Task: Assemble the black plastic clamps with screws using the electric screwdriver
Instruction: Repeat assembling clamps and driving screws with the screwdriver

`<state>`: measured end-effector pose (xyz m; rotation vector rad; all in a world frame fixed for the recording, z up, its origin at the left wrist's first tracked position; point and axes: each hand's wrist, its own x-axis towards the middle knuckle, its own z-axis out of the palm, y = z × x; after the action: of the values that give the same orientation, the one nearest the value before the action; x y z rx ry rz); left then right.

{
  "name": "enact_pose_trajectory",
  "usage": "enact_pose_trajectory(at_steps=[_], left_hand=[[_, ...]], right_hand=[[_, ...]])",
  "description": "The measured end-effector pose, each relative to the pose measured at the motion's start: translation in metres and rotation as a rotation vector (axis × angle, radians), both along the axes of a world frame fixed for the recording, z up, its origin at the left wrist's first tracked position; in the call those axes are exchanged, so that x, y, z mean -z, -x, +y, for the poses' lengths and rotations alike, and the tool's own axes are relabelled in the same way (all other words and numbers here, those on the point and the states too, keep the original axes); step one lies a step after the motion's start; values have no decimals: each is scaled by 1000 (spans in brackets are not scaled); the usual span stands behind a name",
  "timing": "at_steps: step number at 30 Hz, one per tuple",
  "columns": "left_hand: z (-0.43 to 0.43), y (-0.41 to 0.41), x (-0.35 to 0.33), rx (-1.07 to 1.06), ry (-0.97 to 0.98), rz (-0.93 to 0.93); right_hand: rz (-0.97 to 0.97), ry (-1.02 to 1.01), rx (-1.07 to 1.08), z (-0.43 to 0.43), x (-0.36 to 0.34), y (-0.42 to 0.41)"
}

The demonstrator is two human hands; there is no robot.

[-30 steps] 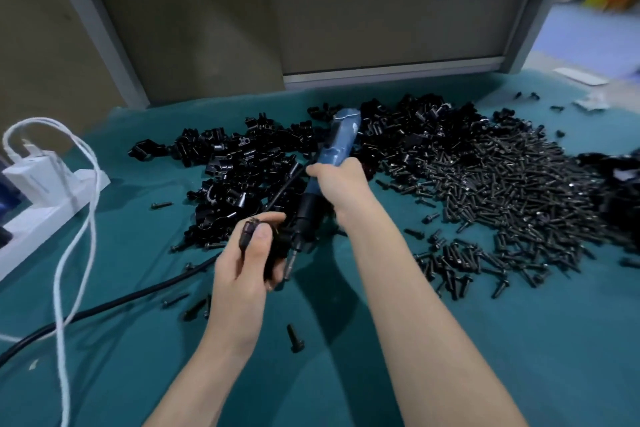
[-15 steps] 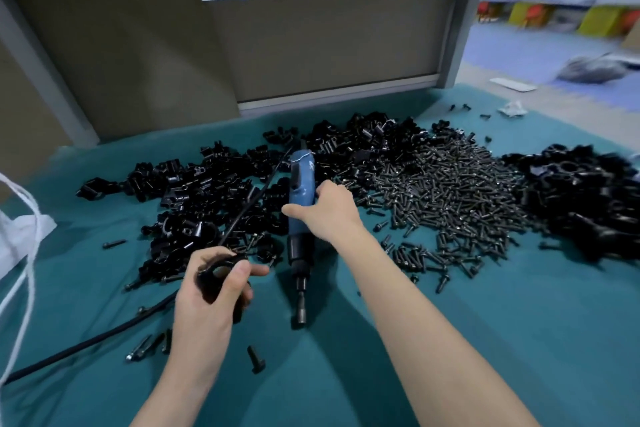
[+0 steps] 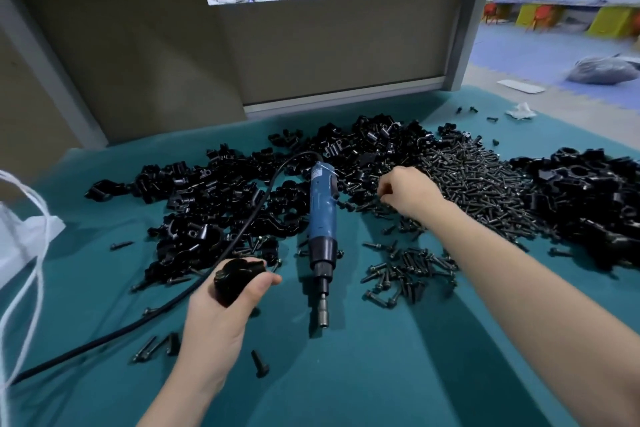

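Fingers (image 3: 265, 282) of left hand (image 3: 221, 319) grip black plastic clamp (image 3: 235, 279), blue electric screwdriver (image 3: 322, 218) just beside; right hand (image 3: 410, 194) curled over black screws (image 3: 485, 191), grip unclear.

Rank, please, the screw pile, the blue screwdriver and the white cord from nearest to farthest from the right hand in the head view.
1. Screw pile: at the fingertips of the right hand.
2. Blue screwdriver: lying on the cloth to the hand's left.
3. White cord: far left table edge.
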<state>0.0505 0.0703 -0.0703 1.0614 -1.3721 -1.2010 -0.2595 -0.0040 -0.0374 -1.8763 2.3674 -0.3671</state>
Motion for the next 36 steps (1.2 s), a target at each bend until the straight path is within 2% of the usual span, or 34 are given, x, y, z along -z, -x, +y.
enact_pose_trajectory(at_steps=[4, 7, 9, 11, 13, 15, 18, 25, 36], left_hand=[[2, 1, -5, 52, 24, 13], [0, -2, -5, 81, 7, 60], [1, -2, -4, 118, -1, 66], [2, 0, -4, 166, -31, 85], [3, 1, -6, 205, -111, 184], [4, 0, -8, 254, -246, 361], [5, -4, -16, 303, -434, 536], [0, -12, -18, 334, -495, 705], [-4, -13, -15, 456, -619, 852]], right_hand=[[103, -51, -44, -6, 8, 9], [84, 132, 2, 1, 13, 3], [-112, 368, 8, 13, 4, -16], [-366, 485, -119, 31, -12, -47], [-655, 428, -333, 51, -28, -84], [-913, 311, -471, 67, -38, -116], [-1070, 203, -457, 73, -43, -140], [-1150, 124, -436, 68, -38, -164], [-1232, 188, -514, 68, -33, -184]])
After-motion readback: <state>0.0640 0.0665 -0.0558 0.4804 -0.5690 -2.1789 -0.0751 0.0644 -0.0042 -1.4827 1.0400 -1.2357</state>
